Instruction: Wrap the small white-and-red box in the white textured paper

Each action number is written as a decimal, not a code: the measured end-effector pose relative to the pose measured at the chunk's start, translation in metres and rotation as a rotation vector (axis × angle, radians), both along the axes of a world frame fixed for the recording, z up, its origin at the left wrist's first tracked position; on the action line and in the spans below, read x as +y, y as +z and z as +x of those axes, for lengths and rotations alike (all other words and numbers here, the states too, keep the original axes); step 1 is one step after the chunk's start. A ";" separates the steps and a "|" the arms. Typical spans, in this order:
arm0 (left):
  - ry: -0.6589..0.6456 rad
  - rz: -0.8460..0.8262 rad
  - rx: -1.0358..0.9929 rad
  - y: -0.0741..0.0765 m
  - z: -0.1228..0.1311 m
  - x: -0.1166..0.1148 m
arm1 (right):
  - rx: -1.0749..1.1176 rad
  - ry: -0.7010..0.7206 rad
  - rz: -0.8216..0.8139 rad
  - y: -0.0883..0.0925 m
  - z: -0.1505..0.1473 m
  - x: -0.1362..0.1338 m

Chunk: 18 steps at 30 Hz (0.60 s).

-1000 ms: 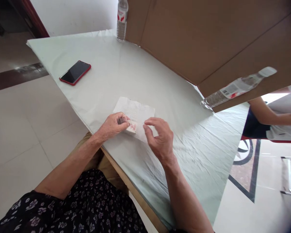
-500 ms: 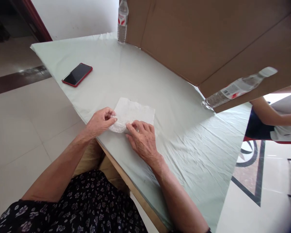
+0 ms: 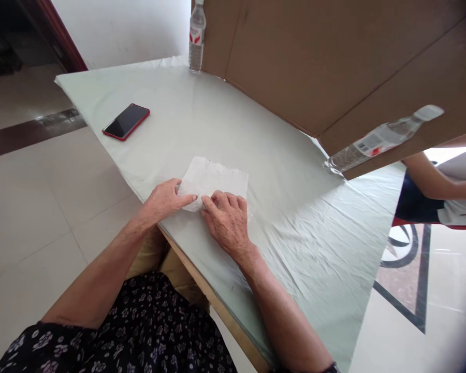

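Observation:
A thin white sheet that looks like a tissue lies flat on the cloth-covered table, its near edge rumpled. My left hand rests at the sheet's left corner, thumb stretched along the near edge and apart from the other fingers. At the near edge, right of that thumb, my right hand has its fingers bent, with thumb and forefinger pinching the tissue. Its palm side and part of the sheet beneath are hidden.
A phone in a red case lies at the left. One water bottle stands at the back; another bottle stands right, both against a large cardboard panel. Beyond it, another person's arm shows.
My left hand has let go its pinch on the sheet's left corner and straightened its thumb towards my right hand. The right hand has barely moved. The view has shifted slightly.

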<state>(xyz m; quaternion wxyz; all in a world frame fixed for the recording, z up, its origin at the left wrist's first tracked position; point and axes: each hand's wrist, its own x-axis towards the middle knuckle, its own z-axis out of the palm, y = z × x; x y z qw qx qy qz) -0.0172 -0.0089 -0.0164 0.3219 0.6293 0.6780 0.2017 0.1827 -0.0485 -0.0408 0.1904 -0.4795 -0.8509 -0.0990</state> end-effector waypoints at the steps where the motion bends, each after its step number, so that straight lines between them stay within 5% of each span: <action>1: -0.006 -0.006 -0.045 -0.001 0.002 0.000 | 0.001 0.000 0.006 0.000 0.000 0.000; 10: 0.041 -0.153 -0.275 0.003 0.014 -0.003 | 0.002 0.002 -0.006 0.000 -0.001 0.000; 18: 0.004 0.087 0.118 0.003 0.032 0.000 | -0.006 -0.014 -0.016 0.003 -0.002 -0.002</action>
